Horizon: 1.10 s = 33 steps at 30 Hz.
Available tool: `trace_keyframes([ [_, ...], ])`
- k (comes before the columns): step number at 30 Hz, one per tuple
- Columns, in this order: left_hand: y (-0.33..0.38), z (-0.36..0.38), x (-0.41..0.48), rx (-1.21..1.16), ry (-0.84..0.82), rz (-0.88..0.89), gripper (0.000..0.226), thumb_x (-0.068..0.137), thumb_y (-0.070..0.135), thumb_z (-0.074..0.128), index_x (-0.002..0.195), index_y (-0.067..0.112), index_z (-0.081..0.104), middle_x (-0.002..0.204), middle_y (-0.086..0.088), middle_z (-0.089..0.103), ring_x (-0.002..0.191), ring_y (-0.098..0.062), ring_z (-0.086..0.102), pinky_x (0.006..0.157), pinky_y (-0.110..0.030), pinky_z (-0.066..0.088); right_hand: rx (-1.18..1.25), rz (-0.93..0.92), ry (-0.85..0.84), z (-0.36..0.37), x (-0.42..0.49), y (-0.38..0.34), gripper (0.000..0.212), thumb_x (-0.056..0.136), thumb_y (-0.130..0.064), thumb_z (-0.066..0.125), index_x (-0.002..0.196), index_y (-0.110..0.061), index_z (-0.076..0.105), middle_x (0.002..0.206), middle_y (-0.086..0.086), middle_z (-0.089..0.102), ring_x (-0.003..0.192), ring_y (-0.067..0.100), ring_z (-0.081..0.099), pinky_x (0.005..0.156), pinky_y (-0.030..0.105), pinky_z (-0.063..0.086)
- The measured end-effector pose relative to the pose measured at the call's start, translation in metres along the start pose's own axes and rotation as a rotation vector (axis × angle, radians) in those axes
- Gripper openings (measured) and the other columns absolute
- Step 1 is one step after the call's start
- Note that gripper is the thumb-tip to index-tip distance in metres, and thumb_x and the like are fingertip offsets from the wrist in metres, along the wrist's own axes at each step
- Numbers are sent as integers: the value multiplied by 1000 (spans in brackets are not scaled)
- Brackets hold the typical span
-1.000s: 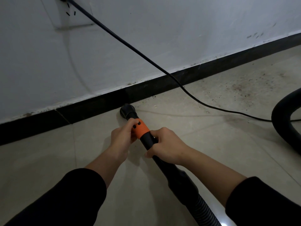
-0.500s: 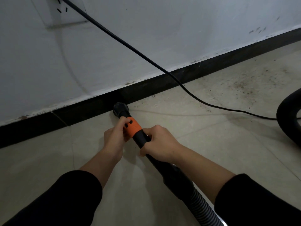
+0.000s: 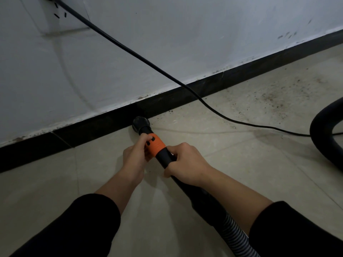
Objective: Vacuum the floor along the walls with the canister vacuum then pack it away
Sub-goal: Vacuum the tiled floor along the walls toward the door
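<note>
Through the head camera I look down at the floor (image 3: 241, 164) by the wall (image 3: 185, 34). The vacuum pipe (image 3: 163, 157) is in the middle of the frame. Its round black nozzle (image 3: 140, 123) is down on the floor, touching the dark skirting board (image 3: 241, 75) or just beside it; I cannot tell which. The left hand (image 3: 134, 157) has its fingers curled round the orange ring (image 3: 157, 144) near the nozzle. The right hand (image 3: 187, 164) is wrapped tight round the black pipe just behind the ring. Both hands grip the pipe, and neither one is loose.

I think the step is cleaning the edge where the floor meets the wall. To do it well I would hold the nozzle low and flat and slide it slowly along the skirting board. I would go toward the right of the frame, where brown specks (image 3: 272, 97) lie on the tiles. I would watch the black power cord (image 3: 167, 73). It drops from the upper left and crosses the floor to the right, and the nozzle could snag it.

The pipe is long and thin. Its long line runs from the lower right, where the ribbed hose (image 3: 235, 236) leaves the frame, up to the middle. The nozzle end points at the wall, a bit to the left.
</note>
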<state>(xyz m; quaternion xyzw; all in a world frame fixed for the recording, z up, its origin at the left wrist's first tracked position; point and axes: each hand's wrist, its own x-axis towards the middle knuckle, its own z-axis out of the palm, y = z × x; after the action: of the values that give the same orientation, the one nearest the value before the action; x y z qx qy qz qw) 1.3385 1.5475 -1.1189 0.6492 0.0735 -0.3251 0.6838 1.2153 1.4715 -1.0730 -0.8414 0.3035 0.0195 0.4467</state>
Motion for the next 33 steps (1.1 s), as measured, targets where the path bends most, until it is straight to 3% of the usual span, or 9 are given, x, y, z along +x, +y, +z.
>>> trace_keyframes([
  [14,-4,53,4,31,-56,-4,10,81,15,69,80,6,66,78,-9,62,72,-19,60,66,-30,51,55,88,74,-33,0,24,23,63,-14,78,82,-20,68,70,8,67,62,22,65,57,30,52],
  [23,-11,78,11,47,-106,-2,12,80,17,71,80,6,67,81,-10,63,76,-21,62,75,-35,54,96,119,125,-48,3,40,24,62,-15,77,84,-19,70,70,11,67,65,27,66,63,40,56],
  [33,-16,107,18,86,-156,-4,19,78,22,72,86,6,68,86,-11,63,82,-23,62,82,-39,54,146,156,198,-63,3,53,24,62,-14,78,85,-21,71,69,9,67,65,26,66,64,40,57],
])
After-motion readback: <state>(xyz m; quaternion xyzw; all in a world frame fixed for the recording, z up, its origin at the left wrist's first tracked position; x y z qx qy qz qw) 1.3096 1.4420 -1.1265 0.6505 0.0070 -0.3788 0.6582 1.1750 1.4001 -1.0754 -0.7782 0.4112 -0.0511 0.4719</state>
